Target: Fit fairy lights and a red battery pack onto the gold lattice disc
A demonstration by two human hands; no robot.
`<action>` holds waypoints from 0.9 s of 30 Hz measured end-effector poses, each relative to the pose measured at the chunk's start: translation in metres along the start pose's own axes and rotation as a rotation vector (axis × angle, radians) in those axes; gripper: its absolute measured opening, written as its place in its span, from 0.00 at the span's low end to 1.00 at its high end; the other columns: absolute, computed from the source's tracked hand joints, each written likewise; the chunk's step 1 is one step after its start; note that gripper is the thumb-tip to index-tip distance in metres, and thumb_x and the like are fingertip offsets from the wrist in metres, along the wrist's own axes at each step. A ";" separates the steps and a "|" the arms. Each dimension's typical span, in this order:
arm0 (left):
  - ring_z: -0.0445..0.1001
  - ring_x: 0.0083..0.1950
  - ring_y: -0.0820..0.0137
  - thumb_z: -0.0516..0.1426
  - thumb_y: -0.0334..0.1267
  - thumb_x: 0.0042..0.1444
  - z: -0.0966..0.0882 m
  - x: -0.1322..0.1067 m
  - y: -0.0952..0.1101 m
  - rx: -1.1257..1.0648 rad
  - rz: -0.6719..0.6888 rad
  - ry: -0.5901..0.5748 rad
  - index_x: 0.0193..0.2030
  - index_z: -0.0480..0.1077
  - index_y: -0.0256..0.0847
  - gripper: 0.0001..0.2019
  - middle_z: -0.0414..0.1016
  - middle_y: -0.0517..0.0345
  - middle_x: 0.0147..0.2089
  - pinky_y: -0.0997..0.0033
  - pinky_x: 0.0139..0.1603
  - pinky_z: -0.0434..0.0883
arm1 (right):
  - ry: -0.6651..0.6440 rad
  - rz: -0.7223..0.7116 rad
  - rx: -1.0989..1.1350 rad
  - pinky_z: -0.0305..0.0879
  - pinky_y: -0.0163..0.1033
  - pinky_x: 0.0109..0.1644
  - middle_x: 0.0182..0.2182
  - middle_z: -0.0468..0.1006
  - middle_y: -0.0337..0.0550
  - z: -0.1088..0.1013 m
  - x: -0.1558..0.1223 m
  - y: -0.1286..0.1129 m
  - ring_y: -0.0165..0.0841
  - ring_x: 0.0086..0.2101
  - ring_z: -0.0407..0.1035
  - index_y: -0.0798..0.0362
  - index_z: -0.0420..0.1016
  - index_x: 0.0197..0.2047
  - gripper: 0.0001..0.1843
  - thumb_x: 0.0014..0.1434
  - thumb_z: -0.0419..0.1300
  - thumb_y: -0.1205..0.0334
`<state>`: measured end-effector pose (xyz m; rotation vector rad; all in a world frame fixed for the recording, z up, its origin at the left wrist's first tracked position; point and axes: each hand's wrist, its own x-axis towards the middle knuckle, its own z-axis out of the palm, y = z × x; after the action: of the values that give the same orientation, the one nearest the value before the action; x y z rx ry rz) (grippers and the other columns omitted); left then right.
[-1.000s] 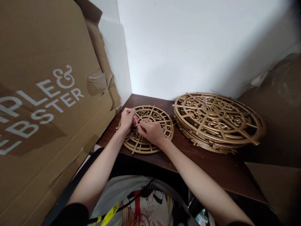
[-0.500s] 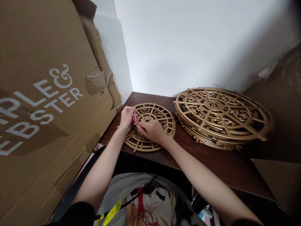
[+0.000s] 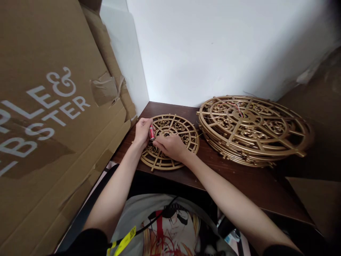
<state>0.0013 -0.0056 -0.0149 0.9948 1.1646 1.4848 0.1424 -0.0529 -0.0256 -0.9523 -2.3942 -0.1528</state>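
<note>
We list: grey shirt [image 3: 130, 212], printed figure [image 3: 173, 229] in red, black and orange; black sleeves [image 3: 92, 240]; black cord [image 3: 146, 226], yellow label [image 3: 126, 241]; left hand [image 3: 142, 131], right hand [image 3: 172, 145], bare.

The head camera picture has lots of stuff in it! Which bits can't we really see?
All in the head view:
- Red cylinder: any writing is too small; the left hand hides part.
- Right hand: its fingertips are too small to tell whether they touch the cylinder.
- Single gold disc: both hands cover parts.
- Gold disc stack: overlapping layers hide how many.
- Cardboard box: the left edge cuts off its lettering.
</note>
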 end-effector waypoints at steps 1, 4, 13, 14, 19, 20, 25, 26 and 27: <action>0.59 0.10 0.79 0.58 0.36 0.51 0.000 0.000 0.000 -0.002 0.001 -0.001 0.30 0.60 0.41 0.08 0.66 0.69 0.16 0.81 0.11 0.57 | 0.005 0.001 0.001 0.46 0.35 0.29 0.24 0.78 0.42 0.000 0.000 0.000 0.29 0.24 0.67 0.55 0.74 0.34 0.20 0.69 0.47 0.56; 0.59 0.11 0.79 0.58 0.36 0.51 0.000 -0.001 0.001 -0.008 -0.008 -0.007 0.30 0.60 0.40 0.09 0.66 0.69 0.16 0.81 0.12 0.57 | 0.015 -0.002 0.002 0.47 0.36 0.29 0.22 0.77 0.41 0.000 0.000 -0.001 0.29 0.23 0.67 0.55 0.74 0.31 0.19 0.68 0.48 0.57; 0.61 0.11 0.79 0.59 0.37 0.51 0.000 -0.002 0.002 -0.001 -0.023 0.001 0.31 0.60 0.41 0.09 0.66 0.69 0.17 0.81 0.11 0.57 | 0.073 -0.033 0.019 0.48 0.35 0.29 0.19 0.75 0.40 0.000 0.000 -0.002 0.28 0.21 0.65 0.54 0.74 0.26 0.20 0.66 0.49 0.59; 0.61 0.11 0.79 0.59 0.37 0.52 0.000 -0.002 0.002 -0.001 -0.023 -0.002 0.31 0.60 0.41 0.09 0.66 0.69 0.17 0.81 0.11 0.57 | 0.080 -0.029 0.017 0.48 0.35 0.29 0.19 0.75 0.40 0.000 0.000 -0.002 0.28 0.21 0.65 0.54 0.73 0.25 0.20 0.66 0.49 0.59; 0.61 0.12 0.79 0.59 0.37 0.52 0.000 -0.002 0.002 0.008 -0.020 -0.005 0.31 0.60 0.41 0.09 0.66 0.69 0.17 0.82 0.12 0.58 | 0.088 0.032 0.000 0.47 0.35 0.28 0.17 0.73 0.39 -0.001 0.000 -0.003 0.28 0.20 0.63 0.53 0.73 0.24 0.20 0.65 0.50 0.58; 0.62 0.12 0.79 0.59 0.37 0.52 0.000 -0.002 0.002 0.011 -0.020 -0.005 0.31 0.60 0.41 0.09 0.66 0.69 0.17 0.82 0.12 0.58 | 0.089 0.042 0.002 0.47 0.35 0.28 0.17 0.73 0.39 -0.001 0.000 -0.003 0.28 0.20 0.63 0.53 0.74 0.25 0.20 0.65 0.50 0.58; 0.61 0.12 0.78 0.58 0.36 0.52 0.001 -0.003 0.002 0.016 -0.022 -0.002 0.30 0.60 0.41 0.08 0.66 0.69 0.17 0.81 0.12 0.58 | 0.122 0.073 0.014 0.47 0.35 0.28 0.18 0.75 0.39 -0.001 -0.001 -0.004 0.27 0.20 0.64 0.53 0.75 0.25 0.20 0.65 0.51 0.58; 0.61 0.12 0.78 0.58 0.36 0.52 0.001 -0.003 0.002 0.015 -0.023 -0.003 0.30 0.60 0.41 0.08 0.66 0.69 0.16 0.80 0.12 0.58 | 0.130 0.072 0.016 0.48 0.35 0.28 0.18 0.75 0.39 -0.001 -0.001 -0.004 0.27 0.20 0.64 0.53 0.75 0.25 0.20 0.64 0.51 0.59; 0.61 0.12 0.78 0.58 0.36 0.53 0.001 -0.003 0.002 0.015 -0.023 -0.004 0.30 0.60 0.41 0.08 0.66 0.69 0.16 0.80 0.12 0.58 | 0.136 0.070 0.017 0.48 0.35 0.28 0.18 0.75 0.39 0.000 -0.001 -0.004 0.27 0.20 0.64 0.53 0.75 0.25 0.20 0.64 0.51 0.59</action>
<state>0.0022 -0.0083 -0.0130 0.9914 1.1823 1.4569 0.1410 -0.0566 -0.0257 -0.9844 -2.2321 -0.1651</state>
